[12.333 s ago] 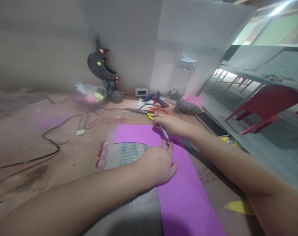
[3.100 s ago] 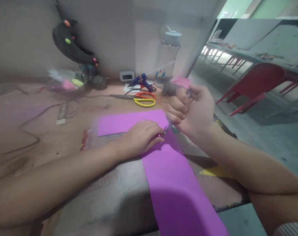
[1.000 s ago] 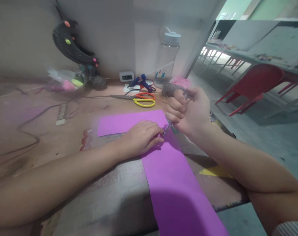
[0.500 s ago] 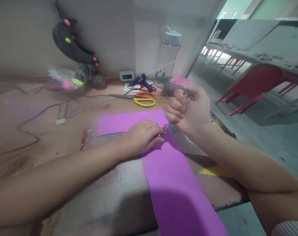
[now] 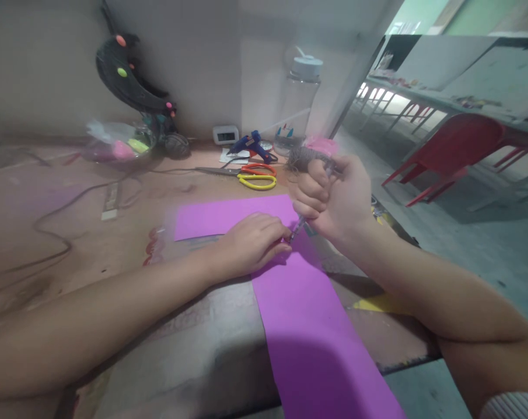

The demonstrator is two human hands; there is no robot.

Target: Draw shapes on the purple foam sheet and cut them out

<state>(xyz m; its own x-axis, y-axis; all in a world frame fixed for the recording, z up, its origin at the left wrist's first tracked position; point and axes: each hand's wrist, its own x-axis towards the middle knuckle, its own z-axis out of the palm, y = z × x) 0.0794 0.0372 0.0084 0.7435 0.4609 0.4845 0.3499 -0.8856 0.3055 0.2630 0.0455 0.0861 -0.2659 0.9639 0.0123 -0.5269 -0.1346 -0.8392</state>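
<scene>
An L-shaped sheet of purple paper (image 5: pixel 307 314) lies on the worktable, its long arm running off the near edge. My left hand (image 5: pixel 250 241) rests on the sheet near its inner corner, fingers curled and pressing down. My right hand (image 5: pixel 334 198) is a fist wrapped round a thin pen-like tool (image 5: pixel 298 228), held steeply with its tip on the paper right at my left fingertips.
Orange and yellow scissors (image 5: pixel 255 176), a blue glue gun (image 5: pixel 252 145), a small white clock (image 5: pixel 225 135), a clear bottle (image 5: pixel 299 99) and twine (image 5: pixel 301 157) stand at the back. A black cable (image 5: pixel 50 227) crosses the left. Red chair (image 5: pixel 451 151) at right beyond the table edge.
Since 12 seconds ago the view has shifted and my right hand has changed to a fist grip on the tool. Over the last second nothing has visibly moved.
</scene>
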